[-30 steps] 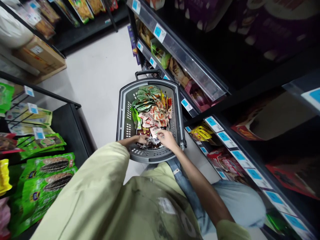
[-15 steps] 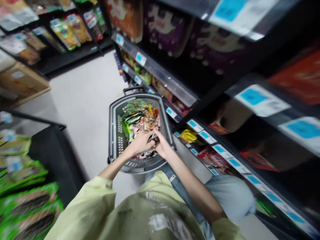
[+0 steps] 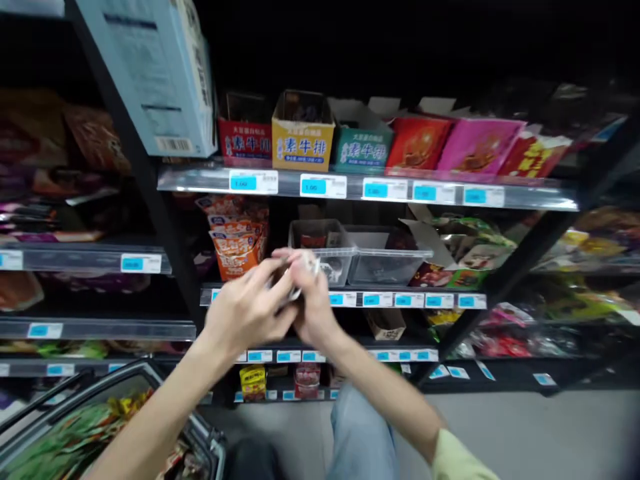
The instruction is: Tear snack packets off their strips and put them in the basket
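My left hand (image 3: 249,308) and my right hand (image 3: 314,308) are raised together in front of the shelves, both closed around small white-and-dark packets (image 3: 311,261). Fingers cover most of the packets and motion blurs them, so their kind and number cannot be told. Just behind the hands are two clear plastic bins (image 3: 383,267) on the middle shelf. Orange snack bags (image 3: 234,241) stand to the left of the bins. At lower left, below my left forearm, is a grey shopping basket (image 3: 150,371) holding green packets (image 3: 75,430) and other wrapped snacks.
Open cartons in red, yellow (image 3: 303,145) and teal line the upper shelf (image 3: 370,190). A tall light-blue box (image 3: 155,80) leans at upper left. An open cardboard box (image 3: 386,325) sits on a lower shelf. Black shelf posts (image 3: 520,267) slant on both sides.
The view has turned from the basket and aisle to face the shelves. My hands have come up out of the basket with small packets in them, and the basket is now at lower left.
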A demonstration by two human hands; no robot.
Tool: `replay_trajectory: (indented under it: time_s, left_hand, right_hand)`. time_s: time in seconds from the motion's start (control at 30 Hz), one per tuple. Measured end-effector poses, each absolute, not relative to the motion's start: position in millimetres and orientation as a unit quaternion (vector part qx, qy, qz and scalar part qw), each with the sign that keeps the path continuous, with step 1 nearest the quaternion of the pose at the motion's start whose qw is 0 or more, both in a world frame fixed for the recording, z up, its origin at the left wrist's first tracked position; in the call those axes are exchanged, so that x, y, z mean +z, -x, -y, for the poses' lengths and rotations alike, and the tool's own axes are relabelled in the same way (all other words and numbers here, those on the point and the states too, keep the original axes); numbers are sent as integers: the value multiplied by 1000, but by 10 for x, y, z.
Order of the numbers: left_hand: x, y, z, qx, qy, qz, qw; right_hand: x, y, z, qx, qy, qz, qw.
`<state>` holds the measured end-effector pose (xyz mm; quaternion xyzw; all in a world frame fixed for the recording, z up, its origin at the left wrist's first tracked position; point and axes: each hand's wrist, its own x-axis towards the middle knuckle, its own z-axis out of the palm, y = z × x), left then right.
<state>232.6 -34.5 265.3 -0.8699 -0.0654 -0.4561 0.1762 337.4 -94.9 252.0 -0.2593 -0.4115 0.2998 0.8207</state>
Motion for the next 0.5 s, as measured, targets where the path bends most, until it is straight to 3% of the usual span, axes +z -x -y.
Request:
replay_trajectory:
  time_s: [0.13, 0.27, 0.5]
  left_hand:
    - [3083, -3135, -69, -428, 880, -52, 197]
    - [3202, -3632, -404, -367, 916, -89, 136]
    - [3176, -4108, -613, -292, 954, 45, -59]
  right_hand:
    - [2861, -4030, 873, 247, 281, 405, 834]
    - [3012, -4451, 809, 222, 319, 411, 825]
    - [3216, -5022, 554, 289, 537, 438, 661]
